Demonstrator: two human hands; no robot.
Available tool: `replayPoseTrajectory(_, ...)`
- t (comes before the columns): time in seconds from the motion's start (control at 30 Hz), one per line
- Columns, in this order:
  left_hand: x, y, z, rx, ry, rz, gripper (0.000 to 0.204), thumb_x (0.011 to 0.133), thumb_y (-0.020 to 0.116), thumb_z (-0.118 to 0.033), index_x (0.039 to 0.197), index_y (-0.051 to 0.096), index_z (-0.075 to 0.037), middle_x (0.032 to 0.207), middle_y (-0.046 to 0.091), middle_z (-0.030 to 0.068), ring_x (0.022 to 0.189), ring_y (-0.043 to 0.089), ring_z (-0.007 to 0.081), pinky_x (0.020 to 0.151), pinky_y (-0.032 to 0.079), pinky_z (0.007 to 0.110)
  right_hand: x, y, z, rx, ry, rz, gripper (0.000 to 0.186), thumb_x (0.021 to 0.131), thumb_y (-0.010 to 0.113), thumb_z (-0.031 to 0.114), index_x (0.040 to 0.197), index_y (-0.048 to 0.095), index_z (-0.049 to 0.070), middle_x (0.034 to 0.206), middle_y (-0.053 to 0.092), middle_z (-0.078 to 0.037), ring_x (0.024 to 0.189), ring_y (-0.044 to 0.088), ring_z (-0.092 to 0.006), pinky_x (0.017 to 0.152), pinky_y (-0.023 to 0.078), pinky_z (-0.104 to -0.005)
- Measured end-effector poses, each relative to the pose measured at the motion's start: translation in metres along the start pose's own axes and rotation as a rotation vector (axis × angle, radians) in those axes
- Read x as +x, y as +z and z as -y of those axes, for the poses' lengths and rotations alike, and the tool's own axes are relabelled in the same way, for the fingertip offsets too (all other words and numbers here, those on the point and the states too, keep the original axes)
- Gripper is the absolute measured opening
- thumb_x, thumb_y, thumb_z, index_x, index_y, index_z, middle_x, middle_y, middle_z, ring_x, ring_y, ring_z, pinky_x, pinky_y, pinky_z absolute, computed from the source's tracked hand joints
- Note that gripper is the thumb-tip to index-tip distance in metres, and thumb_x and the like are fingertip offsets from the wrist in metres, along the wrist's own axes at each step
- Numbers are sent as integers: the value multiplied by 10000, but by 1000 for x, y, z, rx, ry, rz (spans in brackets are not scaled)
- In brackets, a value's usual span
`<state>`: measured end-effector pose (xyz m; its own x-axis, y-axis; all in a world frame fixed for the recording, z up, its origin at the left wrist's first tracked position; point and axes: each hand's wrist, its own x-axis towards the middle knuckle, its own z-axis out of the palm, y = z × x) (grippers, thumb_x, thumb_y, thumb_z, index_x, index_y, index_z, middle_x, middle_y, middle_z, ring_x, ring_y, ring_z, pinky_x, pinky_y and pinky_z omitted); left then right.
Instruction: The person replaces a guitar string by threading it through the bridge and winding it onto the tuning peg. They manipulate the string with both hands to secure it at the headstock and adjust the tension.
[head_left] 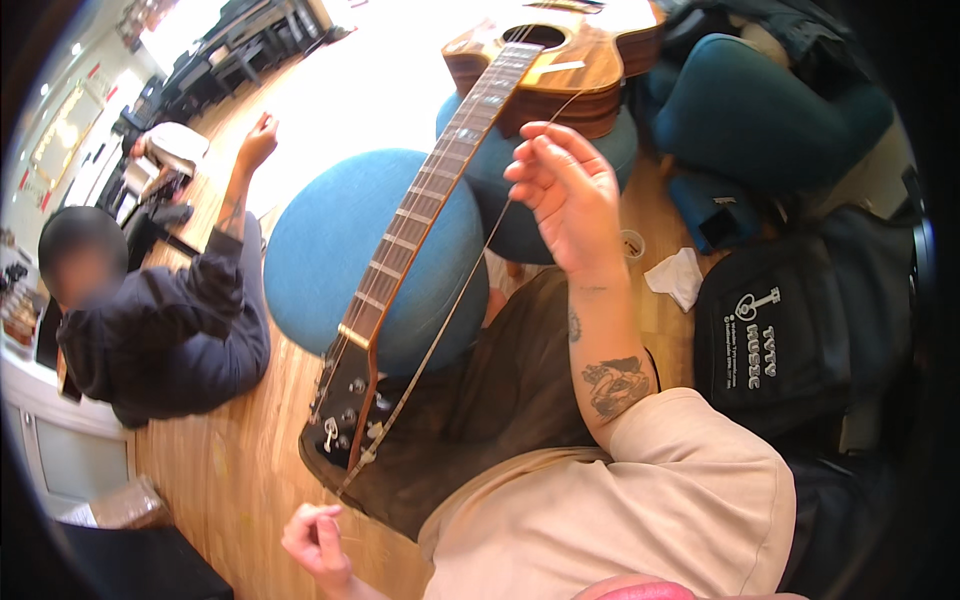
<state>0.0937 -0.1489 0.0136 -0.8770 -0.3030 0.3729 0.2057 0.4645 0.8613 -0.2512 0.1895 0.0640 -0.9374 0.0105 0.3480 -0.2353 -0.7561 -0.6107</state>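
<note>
An acoustic guitar (564,80) rests across two blue round stools (340,250), its dark headstock (345,398) toward me. A long thin string or cord (472,280) runs diagonally beside the neck. My right hand (565,195) is raised beside it near the guitar body, thumb and index pinched, other fingers loosely bent; whether they grip the string is unclear. My left hand (320,545) is below the headstock at the string's lower end, fingers pinched; what they hold is too small to make out.
A person in dark clothing (160,330) sits at left, one hand raised; another person (170,155) is farther back. Right are a teal seat (760,120), a black bag (800,330), a white crumpled tissue (675,275) and a cup (630,243). A black object (150,560) fills the lower-left corner.
</note>
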Motion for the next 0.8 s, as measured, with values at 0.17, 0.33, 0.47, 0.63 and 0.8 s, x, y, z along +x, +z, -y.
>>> replayPoseTrajectory(0.17, 4, -7, 1, -237, -164, -133, 223, 1041, 594, -87, 828, 584, -19, 729, 439, -27, 553, 346, 30, 536, 251, 220, 7, -26, 23, -95, -165, -19, 318, 982, 681, 45, 1282, 619, -43, 1115, 726, -192, 972, 750, -248, 838, 645, -349)
replayPoseTrajectory(0.33, 9, 5, -17, -389, -399, -61, 149, 1038, 619, -98, 1014, 705, 21, 652, 499, -66, 545, 360, 7, 495, 235, 212, 90, -157, 83, -14, -274, -134, 174, 1053, 537, 39, 1112, 634, -93, 1175, 710, -244, 1091, 710, -336, 1016, 591, -421)
replayPoseTrajectory(0.47, 30, 37, -41, -699, -394, -22, 161, 1054, 597, -114, 1041, 693, 15, 645, 447, -87, 534, 343, -2, 475, 224, 205, 68, -74, 52, -201, -142, -78, 348, 1101, 472, 143, 1335, 546, -105, 1332, 628, -277, 1243, 643, -348, 1079, 549, -426)
replayPoseTrajectory(0.63, 66, 56, -42, -923, -484, 88, 200, 1066, 589, -139, 1121, 682, 29, 768, 466, -44, 599, 357, 7, 474, 281, 162, 38, 0, 40, -501, -87, -20, 463, 1133, 389, 226, 1444, 481, -105, 1379, 613, -253, 1284, 624, -338, 1059, 543, -404)
replayPoseTrajectory(0.8, 83, 62, -36, -997, -521, 121, 216, 1067, 602, -169, 1161, 684, 8, 721, 417, -76, 581, 337, -4, 454, 268, 145, 50, -10, 49, -615, -71, 87, 462, 1137, 385, 252, 1420, 512, -91, 1123, 672, -140, 985, 670, -241, 842, 547, -319)
